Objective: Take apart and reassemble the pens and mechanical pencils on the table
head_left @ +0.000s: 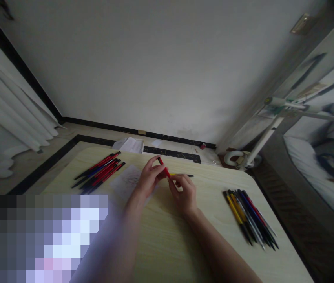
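Observation:
My left hand pinches the upper part of a red pen above the middle of the light wooden table. My right hand is closed on the pen's lower end, right beside the left. A thin yellow-and-black pen lies on the table just behind my right hand. Both hands meet over the far half of the tabletop.
A bunch of red, blue and black pens lies at the table's far left, beside a sheet of paper. Several yellow, black, blue and red pens lie at the right. A white stand is beyond the right corner.

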Motion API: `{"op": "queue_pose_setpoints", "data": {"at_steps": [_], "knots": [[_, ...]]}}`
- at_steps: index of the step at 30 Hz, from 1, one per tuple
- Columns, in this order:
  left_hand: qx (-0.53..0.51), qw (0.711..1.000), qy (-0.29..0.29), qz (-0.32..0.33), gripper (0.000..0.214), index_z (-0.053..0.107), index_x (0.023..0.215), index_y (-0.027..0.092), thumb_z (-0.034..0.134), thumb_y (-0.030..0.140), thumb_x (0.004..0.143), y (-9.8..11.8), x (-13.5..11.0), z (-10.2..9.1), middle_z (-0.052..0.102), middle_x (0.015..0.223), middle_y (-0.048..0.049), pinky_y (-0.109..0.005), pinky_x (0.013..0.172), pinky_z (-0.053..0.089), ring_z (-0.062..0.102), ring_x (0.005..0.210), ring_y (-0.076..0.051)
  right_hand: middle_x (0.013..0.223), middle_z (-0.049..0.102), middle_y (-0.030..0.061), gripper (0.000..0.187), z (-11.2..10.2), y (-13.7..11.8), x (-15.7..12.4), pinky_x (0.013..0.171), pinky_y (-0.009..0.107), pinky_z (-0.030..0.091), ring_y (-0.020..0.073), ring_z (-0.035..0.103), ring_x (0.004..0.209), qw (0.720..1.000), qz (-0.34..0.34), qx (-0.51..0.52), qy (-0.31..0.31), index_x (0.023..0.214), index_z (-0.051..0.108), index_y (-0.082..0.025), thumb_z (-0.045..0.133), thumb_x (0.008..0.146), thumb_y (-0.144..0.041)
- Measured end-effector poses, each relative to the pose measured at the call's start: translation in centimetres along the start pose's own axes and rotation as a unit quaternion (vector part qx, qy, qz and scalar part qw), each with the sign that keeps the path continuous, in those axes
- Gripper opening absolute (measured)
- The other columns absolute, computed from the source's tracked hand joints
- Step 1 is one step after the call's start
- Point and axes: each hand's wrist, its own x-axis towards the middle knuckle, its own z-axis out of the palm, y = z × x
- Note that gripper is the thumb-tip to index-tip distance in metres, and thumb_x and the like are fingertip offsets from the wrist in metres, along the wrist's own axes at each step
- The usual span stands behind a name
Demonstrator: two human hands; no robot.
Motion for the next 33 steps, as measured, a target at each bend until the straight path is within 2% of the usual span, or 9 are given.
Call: {"op": "queue_pose_setpoints", "data": {"at_steps": [7,24,33], "knots": [[0.005,1.000,0.008,-0.009,0.046,0.048,0.109,0.021,0.065,0.023,0.067,-0.11,0.11,-0.08,0.061,0.071,-0.0015,-0.027,0.065,0.045,0.059,0.064,-0.012,0.076,0.058,0.0034,0.008,0.04,0.05,0.05,0.056,0.025,0.045,0.0115,0.051,0.063,1.000,0.005,0.007,0.008,0.080,0.058,-0.019,0.051,0.077,-0.017],[0.006,1.000,-0.003,-0.015,0.055,0.045,0.116,0.022,0.066,0.021,0.065,0.22,-0.10,0.17,0.062,0.073,-0.0023,-0.026,0.065,0.043,0.059,0.065,-0.012,0.072,0.056,0.0013,0.008,0.01,-0.07,0.15,0.055,0.024,0.042,0.0109,0.047,0.060,0.999,0.032,0.010,0.016,0.084,0.057,-0.019,0.050,0.079,-0.020],[-0.004,1.000,-0.009,-0.019,0.051,0.047,0.115,0.022,0.065,0.020,0.067,0.04,-0.03,0.07,0.062,0.073,-0.0024,-0.025,0.066,0.044,0.059,0.065,-0.011,0.069,0.054,0.0007,0.004,-0.05,0.10,0.15,0.054,0.024,0.041,0.0108,0.047,0.059,0.999,0.032,0.011,0.025,0.076,0.054,-0.019,0.052,0.079,-0.021]]}}
